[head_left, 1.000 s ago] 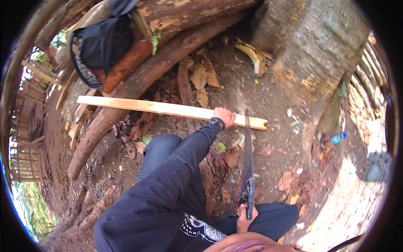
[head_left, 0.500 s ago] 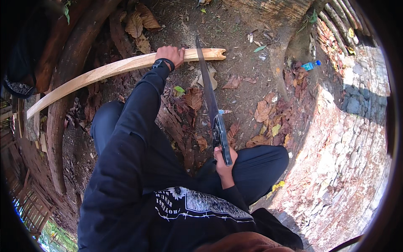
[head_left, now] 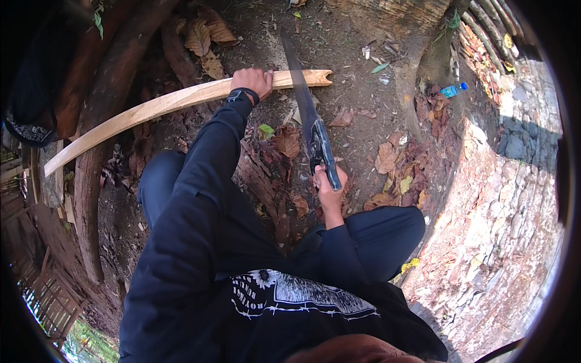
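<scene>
A long pale wooden plank (head_left: 145, 109) stretches from the left toward the middle, its far-right end notched. My left hand (head_left: 252, 83) is closed over the plank a short way from that end. In my right hand (head_left: 331, 183) is the dark handle of a handsaw (head_left: 307, 112), the fingers wrapped round it. The saw's blade lies across the plank between my left hand and the notched end, its tip pointing away from me and blurred by motion. Whether the teeth have cut into the wood I cannot tell.
Thick logs (head_left: 91, 199) lie on the left, under the plank. Dry brown leaves (head_left: 387, 158) are scattered over the dirt. A blue plastic bottle (head_left: 451, 91) lies to the right, beside a large pale, sunlit log (head_left: 484, 242). A tree trunk base (head_left: 399, 24) stands at the back.
My right hand has pushed the saw forward, away from me, so its handle is now nearer the plank. My left hand keeps its grip on the plank; the whole view has shifted slightly.
</scene>
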`<state>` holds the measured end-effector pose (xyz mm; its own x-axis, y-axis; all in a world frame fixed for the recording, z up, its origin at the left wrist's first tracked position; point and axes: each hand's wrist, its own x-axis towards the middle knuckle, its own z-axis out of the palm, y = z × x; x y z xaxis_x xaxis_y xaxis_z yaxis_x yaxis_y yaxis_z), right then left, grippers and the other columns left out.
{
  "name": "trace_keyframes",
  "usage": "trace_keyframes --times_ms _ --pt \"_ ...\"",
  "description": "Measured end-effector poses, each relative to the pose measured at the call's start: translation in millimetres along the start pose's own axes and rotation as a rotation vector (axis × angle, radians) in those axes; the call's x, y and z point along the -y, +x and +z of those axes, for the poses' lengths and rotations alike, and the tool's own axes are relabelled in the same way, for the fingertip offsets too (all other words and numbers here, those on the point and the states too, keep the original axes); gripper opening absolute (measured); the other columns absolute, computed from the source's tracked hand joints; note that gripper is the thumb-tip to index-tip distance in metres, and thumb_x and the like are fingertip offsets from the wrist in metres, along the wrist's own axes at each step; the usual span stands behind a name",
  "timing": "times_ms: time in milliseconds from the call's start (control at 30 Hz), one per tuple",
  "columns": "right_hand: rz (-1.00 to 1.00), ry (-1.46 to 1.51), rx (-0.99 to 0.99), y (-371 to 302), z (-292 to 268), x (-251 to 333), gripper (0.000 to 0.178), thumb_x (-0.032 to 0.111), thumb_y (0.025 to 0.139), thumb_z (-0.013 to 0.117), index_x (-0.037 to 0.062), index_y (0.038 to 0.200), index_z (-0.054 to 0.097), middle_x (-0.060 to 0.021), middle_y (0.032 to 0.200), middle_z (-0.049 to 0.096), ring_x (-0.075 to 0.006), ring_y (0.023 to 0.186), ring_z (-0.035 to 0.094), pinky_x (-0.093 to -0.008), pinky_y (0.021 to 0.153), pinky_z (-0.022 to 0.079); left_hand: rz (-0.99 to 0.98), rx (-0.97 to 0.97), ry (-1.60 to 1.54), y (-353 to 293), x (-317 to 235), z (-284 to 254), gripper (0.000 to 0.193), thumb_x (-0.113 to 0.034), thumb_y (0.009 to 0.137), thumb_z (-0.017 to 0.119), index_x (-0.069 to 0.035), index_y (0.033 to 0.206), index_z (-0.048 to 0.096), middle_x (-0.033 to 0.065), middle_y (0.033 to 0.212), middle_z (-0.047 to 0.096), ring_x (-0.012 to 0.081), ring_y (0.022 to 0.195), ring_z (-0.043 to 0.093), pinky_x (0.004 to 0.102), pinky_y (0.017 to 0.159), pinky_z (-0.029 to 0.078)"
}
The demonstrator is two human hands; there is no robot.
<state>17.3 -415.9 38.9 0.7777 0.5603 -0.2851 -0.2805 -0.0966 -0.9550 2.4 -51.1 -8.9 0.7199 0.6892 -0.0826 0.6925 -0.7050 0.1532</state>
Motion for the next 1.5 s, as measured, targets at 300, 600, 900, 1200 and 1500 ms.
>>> trace_keyframes --times_ms 300,600,900,1200,1500 --pt "0.145 0.035 -0.034 -109 -51 45 0.011 -0.004 0.096 0.067 -0.0002 0.088 0.06 0.0003 0.069 0.058 -0.0072 0.057 0.054 -0.0253 0.052 0.041 0.028 -0.001 0.0 0 0 0 0.06 -0.05 0.108 0.043 -0.008 0.085 0.079 0.0189 0.078 0.076 0.0374 0.074 0.076 0.049 0.071 0.061" --pt "0.048 0.084 0.009 -11 1 17 0.015 0.002 0.097 0.07 0.0025 0.087 0.058 0.0021 0.067 0.055 -0.0059 0.056 0.051 -0.0255 0.051 0.039 0.016 -0.015 0.038 -1 0 0 0.061 -0.051 0.107 0.043 -0.008 0.087 0.081 0.018 0.079 0.077 0.0349 0.075 0.077 0.0475 0.072 0.061" --pt "-0.051 -0.021 0.025 -41 -62 162 0.008 -0.002 0.096 0.065 -0.0017 0.093 0.058 -0.0034 0.067 0.055 -0.0086 0.056 0.05 -0.0259 0.053 0.039 0.059 -0.079 -0.009 -8 -1 9 0.062 -0.059 0.105 0.046 -0.005 0.092 0.075 0.0216 0.079 0.076 0.0384 0.072 0.076 0.0492 0.068 0.06" --pt "-0.036 0.03 -0.01 -4 -72 178 0.01 0.002 0.096 0.069 0.0018 0.092 0.06 0.0006 0.065 0.05 -0.0068 0.054 0.046 -0.0258 0.051 0.035 0.128 -0.128 0.016 -23 -3 4 0.07 -0.073 0.091 0.062 -0.007 0.105 0.08 0.0139 0.106 0.076 0.0335 0.094 0.076 0.0464 0.083 0.061" --pt "0.028 0.132 -0.05 -12 -77 171 0.011 0.001 0.097 0.067 0.0032 0.09 0.059 0.0001 0.065 0.051 -0.0071 0.053 0.044 -0.0257 0.051 0.035 0.169 -0.275 -0.101 -46 -13 6 0.059 -0.06 0.077 0.087 -0.014 0.113 0.08 0.0061 0.105 0.071 0.0299 0.094 0.075 0.0433 0.081 0.061"
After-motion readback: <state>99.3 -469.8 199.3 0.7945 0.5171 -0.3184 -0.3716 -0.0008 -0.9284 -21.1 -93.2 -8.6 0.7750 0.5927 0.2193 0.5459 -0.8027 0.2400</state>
